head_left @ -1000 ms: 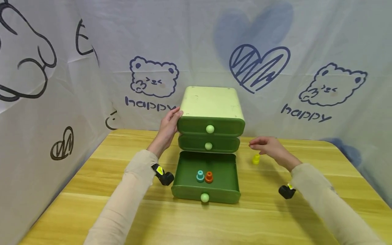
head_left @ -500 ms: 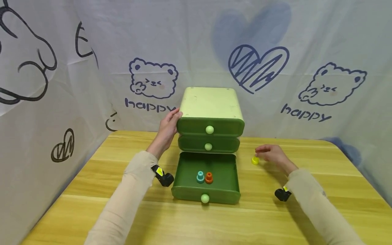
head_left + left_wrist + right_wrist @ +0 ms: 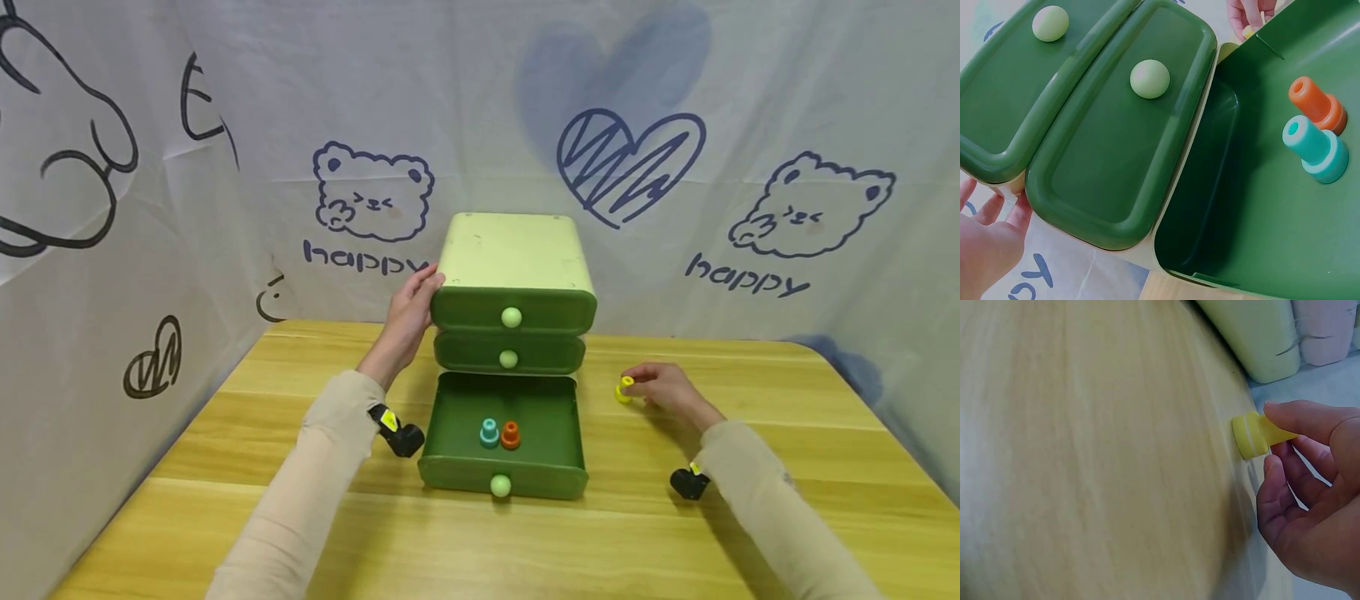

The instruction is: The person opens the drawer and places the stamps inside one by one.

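Observation:
A small chest of drawers (image 3: 517, 250) with a pale yellow-green shell and dark green fronts stands on the table. Against its left side rests my left hand (image 3: 408, 317), fingers nearly straight along the wall; the left wrist view shows its fingertips (image 3: 1019, 212) at the upper drawer's edge. To the right of the chest, my right hand (image 3: 667, 390) pinches the narrow upper part of a yellow stepped plastic peg (image 3: 1250, 434) between thumb and fingers. Its wide base faces down, close to the tabletop. Inside the pulled-out bottom drawer (image 3: 465, 471), a turquoise peg (image 3: 489, 433) and an orange peg (image 3: 511, 435) stand upright side by side.
The upper drawer (image 3: 547, 312) and middle drawer (image 3: 555, 353) are closed, each with a round pale knob. White cloth (image 3: 487, 100) with drawn bears and hearts hangs behind and beside the wooden table (image 3: 300, 517).
My right hand has come down and closed its fingertips on the yellow peg, which stood on the table beside the chest. The left hand has stayed on the chest's side.

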The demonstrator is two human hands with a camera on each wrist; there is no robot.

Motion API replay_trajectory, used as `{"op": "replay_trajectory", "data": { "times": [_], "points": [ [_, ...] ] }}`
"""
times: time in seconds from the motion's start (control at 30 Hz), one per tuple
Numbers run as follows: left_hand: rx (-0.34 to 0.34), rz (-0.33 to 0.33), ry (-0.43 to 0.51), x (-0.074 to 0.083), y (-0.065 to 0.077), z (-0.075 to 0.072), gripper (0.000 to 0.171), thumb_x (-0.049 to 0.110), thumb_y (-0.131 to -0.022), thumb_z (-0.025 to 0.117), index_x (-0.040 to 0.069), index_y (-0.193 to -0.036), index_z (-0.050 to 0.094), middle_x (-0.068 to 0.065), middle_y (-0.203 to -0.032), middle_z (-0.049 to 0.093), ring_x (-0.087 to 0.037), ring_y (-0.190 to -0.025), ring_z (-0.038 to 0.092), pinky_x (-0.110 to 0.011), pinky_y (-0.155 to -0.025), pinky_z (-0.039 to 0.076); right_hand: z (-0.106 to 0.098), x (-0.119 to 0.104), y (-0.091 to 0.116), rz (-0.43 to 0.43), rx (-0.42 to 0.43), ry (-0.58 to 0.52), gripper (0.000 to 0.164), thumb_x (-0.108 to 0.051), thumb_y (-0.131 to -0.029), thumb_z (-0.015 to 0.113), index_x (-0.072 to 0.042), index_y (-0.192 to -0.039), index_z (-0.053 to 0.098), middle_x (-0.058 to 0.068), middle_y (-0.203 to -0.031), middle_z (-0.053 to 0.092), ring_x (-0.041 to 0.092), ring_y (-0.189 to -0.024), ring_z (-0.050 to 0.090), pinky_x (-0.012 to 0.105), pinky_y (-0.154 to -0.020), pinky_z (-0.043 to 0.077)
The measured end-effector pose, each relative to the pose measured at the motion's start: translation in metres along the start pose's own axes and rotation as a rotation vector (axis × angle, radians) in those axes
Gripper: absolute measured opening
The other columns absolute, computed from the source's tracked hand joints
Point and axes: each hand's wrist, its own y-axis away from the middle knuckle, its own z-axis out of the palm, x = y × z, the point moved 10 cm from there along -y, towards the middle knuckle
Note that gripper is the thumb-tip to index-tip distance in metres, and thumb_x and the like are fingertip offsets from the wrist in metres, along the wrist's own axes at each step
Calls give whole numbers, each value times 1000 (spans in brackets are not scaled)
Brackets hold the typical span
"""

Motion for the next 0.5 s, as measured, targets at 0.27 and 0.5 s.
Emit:
{"op": "replay_trajectory", "data": {
  "times": [0.27,0.5],
  "points": [
    [5,4,3,1,1,-1,58,28,-96,52,6,-147,37,-15,-145,41,-27,-124,48,-35,-103,43,2,2,-2,-2,6,16,40,-7,-86,71,9,-120,58,9,-101,64,16,-79,53,27,-62,47],
    [10,-3,0,0,0,-1,57,27,-97,52,6,-148,37,-14,-146,40,-27,-126,47,-34,-103,43,3,1,-2,-18,19,42,35,-5,-84,71,9,-114,60,11,-102,63,17,-77,51,28,-61,45]
  ]
}}
